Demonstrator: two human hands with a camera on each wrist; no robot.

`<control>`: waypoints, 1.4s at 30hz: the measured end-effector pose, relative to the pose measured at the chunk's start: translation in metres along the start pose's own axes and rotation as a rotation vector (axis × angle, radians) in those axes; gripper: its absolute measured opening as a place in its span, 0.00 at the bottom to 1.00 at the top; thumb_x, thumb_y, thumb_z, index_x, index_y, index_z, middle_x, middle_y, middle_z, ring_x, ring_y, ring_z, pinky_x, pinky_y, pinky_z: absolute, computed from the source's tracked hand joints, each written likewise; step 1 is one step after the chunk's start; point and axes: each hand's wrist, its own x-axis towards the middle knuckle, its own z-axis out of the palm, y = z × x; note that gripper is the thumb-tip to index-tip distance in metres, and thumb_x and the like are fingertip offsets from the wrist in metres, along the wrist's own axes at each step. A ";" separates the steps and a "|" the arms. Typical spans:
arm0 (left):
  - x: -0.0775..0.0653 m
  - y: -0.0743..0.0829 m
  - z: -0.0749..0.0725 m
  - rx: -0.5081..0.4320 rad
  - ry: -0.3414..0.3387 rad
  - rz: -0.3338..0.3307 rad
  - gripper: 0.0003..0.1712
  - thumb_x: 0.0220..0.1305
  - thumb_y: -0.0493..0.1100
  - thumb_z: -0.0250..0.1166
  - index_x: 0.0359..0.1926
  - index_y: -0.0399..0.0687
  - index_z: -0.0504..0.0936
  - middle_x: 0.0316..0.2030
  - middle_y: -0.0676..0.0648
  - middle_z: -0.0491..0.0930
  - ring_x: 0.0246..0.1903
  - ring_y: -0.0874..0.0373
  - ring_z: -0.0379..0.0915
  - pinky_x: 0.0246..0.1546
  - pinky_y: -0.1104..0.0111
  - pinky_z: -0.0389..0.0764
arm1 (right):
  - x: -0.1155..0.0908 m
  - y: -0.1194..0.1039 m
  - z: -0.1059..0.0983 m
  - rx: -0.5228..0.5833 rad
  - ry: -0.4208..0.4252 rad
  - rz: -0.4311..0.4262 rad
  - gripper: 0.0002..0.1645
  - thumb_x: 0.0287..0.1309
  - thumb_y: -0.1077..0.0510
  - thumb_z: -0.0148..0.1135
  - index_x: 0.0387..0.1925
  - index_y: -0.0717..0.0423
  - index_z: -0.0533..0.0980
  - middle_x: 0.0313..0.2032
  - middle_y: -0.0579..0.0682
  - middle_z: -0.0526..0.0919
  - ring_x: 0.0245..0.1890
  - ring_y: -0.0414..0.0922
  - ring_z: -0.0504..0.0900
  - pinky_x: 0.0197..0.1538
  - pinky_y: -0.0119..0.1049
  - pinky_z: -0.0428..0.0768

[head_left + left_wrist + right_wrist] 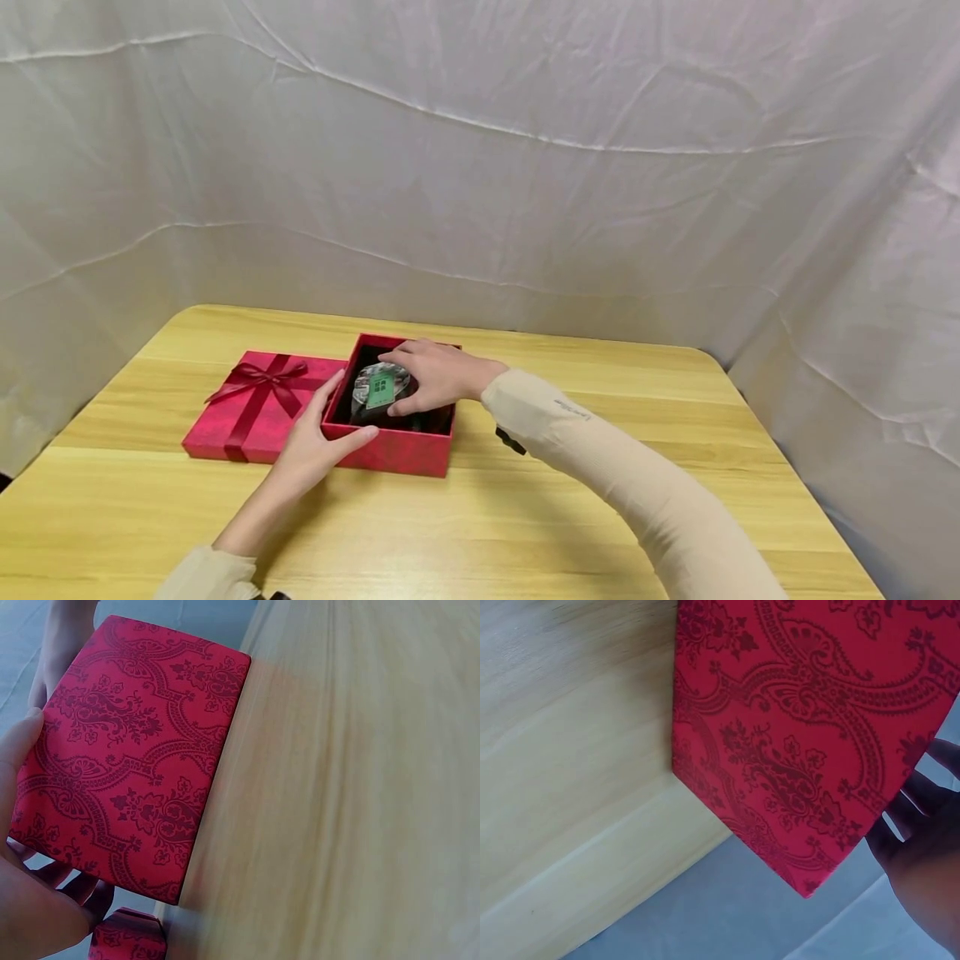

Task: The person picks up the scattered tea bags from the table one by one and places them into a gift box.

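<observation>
A red patterned gift box point(408, 450) stands uncovered on the table. My left hand point(313, 446) holds its near left corner, thumb along the front rim and fingers on the left side. In the left wrist view, the thumb point(24, 742) lies at the top edge of the front face. Inside the box is a dark package point(381, 387) with a silvery patterned top and a green label. My right hand point(438, 375) reaches over the box's right side and grips the package, thumb near, fingers far. In the right wrist view its fingertips are hidden behind the rim.
Left of the box lies its red lid point(217, 425), tied with a dark red ribbon bow point(272, 379). The box stands near the lid's right edge. Pale cloth point(525, 208) hangs behind and beside the wooden table point(600, 517).
</observation>
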 end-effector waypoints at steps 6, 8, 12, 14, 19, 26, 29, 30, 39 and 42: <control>0.000 0.000 0.000 -0.004 0.001 0.012 0.54 0.58 0.51 0.71 0.76 0.53 0.47 0.70 0.36 0.53 0.67 0.38 0.49 0.60 0.35 0.57 | 0.001 -0.001 -0.001 0.008 0.008 -0.003 0.48 0.57 0.33 0.60 0.73 0.49 0.58 0.69 0.50 0.62 0.69 0.47 0.59 0.66 0.45 0.63; 0.000 0.000 0.000 -0.010 0.003 0.016 0.54 0.58 0.50 0.71 0.76 0.53 0.47 0.70 0.36 0.54 0.67 0.38 0.51 0.59 0.36 0.58 | 0.000 0.000 -0.002 0.027 0.018 -0.011 0.48 0.58 0.33 0.60 0.73 0.50 0.58 0.70 0.50 0.61 0.69 0.47 0.58 0.67 0.44 0.61; 0.000 -0.001 0.000 -0.027 0.011 0.023 0.54 0.57 0.49 0.72 0.76 0.52 0.48 0.69 0.36 0.56 0.65 0.40 0.54 0.59 0.39 0.61 | -0.001 0.004 -0.004 0.085 0.051 -0.018 0.46 0.61 0.37 0.59 0.73 0.52 0.58 0.70 0.51 0.61 0.69 0.47 0.58 0.68 0.41 0.59; -0.001 -0.001 0.000 -0.031 0.013 0.024 0.54 0.57 0.48 0.72 0.76 0.52 0.48 0.69 0.36 0.57 0.65 0.40 0.54 0.59 0.39 0.61 | -0.003 0.007 -0.005 0.118 0.069 -0.016 0.44 0.62 0.40 0.59 0.73 0.53 0.57 0.70 0.52 0.61 0.69 0.47 0.58 0.69 0.41 0.58; -0.001 -0.002 0.001 -0.025 0.015 0.023 0.54 0.56 0.49 0.72 0.76 0.52 0.48 0.69 0.36 0.55 0.66 0.39 0.51 0.60 0.37 0.58 | -0.011 0.013 -0.005 0.195 0.136 -0.023 0.41 0.64 0.44 0.60 0.72 0.54 0.59 0.69 0.51 0.63 0.69 0.47 0.59 0.69 0.41 0.58; -0.001 -0.003 0.000 -0.021 0.018 0.023 0.54 0.56 0.49 0.72 0.76 0.53 0.49 0.70 0.36 0.55 0.66 0.39 0.51 0.60 0.37 0.59 | -0.028 0.017 0.000 0.267 0.229 -0.064 0.37 0.64 0.46 0.60 0.70 0.55 0.63 0.67 0.50 0.66 0.68 0.46 0.61 0.68 0.41 0.60; -0.002 -0.002 0.000 -0.026 0.016 0.021 0.54 0.56 0.49 0.72 0.76 0.53 0.48 0.70 0.36 0.55 0.66 0.39 0.52 0.60 0.38 0.59 | -0.036 0.017 0.000 0.300 0.262 -0.059 0.36 0.65 0.47 0.59 0.70 0.55 0.64 0.67 0.51 0.66 0.68 0.46 0.62 0.68 0.42 0.60; -0.002 -0.002 0.000 -0.027 0.016 0.020 0.54 0.56 0.49 0.72 0.76 0.53 0.48 0.70 0.36 0.55 0.66 0.39 0.52 0.60 0.38 0.59 | -0.039 0.017 0.000 0.313 0.275 -0.052 0.36 0.65 0.47 0.59 0.70 0.54 0.64 0.67 0.51 0.66 0.68 0.46 0.61 0.68 0.42 0.60; -0.003 -0.003 0.001 -0.010 0.016 -0.002 0.55 0.56 0.52 0.72 0.76 0.53 0.48 0.72 0.36 0.51 0.69 0.37 0.45 0.60 0.35 0.55 | -0.078 0.033 0.003 0.364 0.504 0.052 0.32 0.65 0.51 0.60 0.68 0.55 0.66 0.66 0.53 0.67 0.66 0.50 0.63 0.66 0.50 0.63; -0.003 -0.004 -0.001 -0.010 0.015 -0.003 0.55 0.56 0.52 0.72 0.76 0.54 0.49 0.72 0.37 0.51 0.69 0.37 0.44 0.60 0.35 0.55 | -0.093 0.043 0.011 0.318 0.542 0.079 0.33 0.64 0.52 0.62 0.67 0.58 0.66 0.66 0.56 0.67 0.67 0.53 0.63 0.66 0.53 0.62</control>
